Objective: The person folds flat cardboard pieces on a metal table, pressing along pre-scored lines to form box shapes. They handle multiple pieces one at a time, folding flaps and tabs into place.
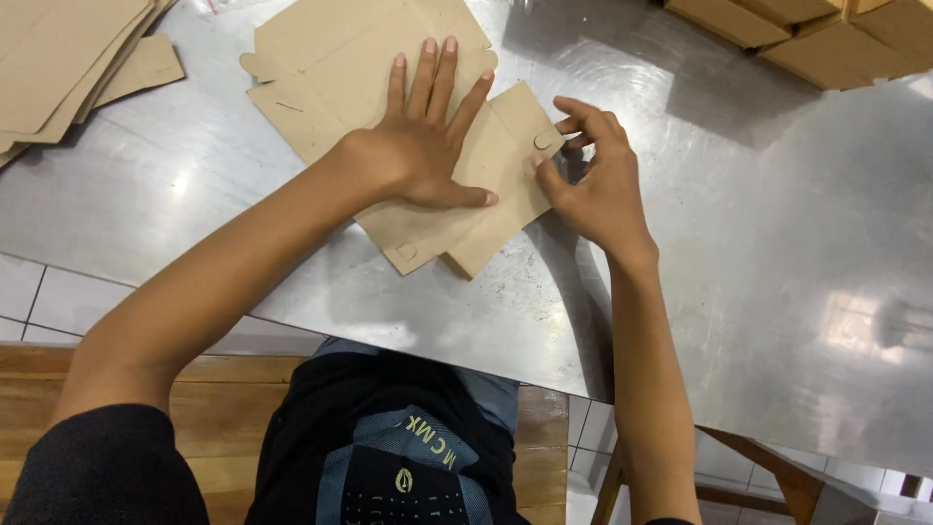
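The flat cardboard box blank (389, 87) is lying on the steel table (739, 214), near the edge closest to the person, with its die-cut flaps spreading out toward the far side. The left hand (423, 146) is pressing down flat on the middle of the blank, palm on the card, the fingers (428, 73) stretching forward and fanning slightly apart, the thumb (457, 197) lying out sideways along a fold line. The right hand (593, 180) is working at the blank's folded side panel (505, 185), which is sitting doubled over just beside the left hand; its thumb and forefinger are pinching the panel's edge at a small rounded tab (542, 141), while the other fingers are curling loosely above. Both hands are touching the same piece of card, close together but not touching each other.

A stack of more flat cardboard blanks (68, 58) is lying at the far left corner of the table, well apart from the hands. Several folded brown boxes (797, 29) are sitting at the far right. The table's surface is reflecting bright light. Below the near edge, the person's dark clothing (389, 457), a wooden bench (233, 408) and a white tiled floor (39, 301) are showing.
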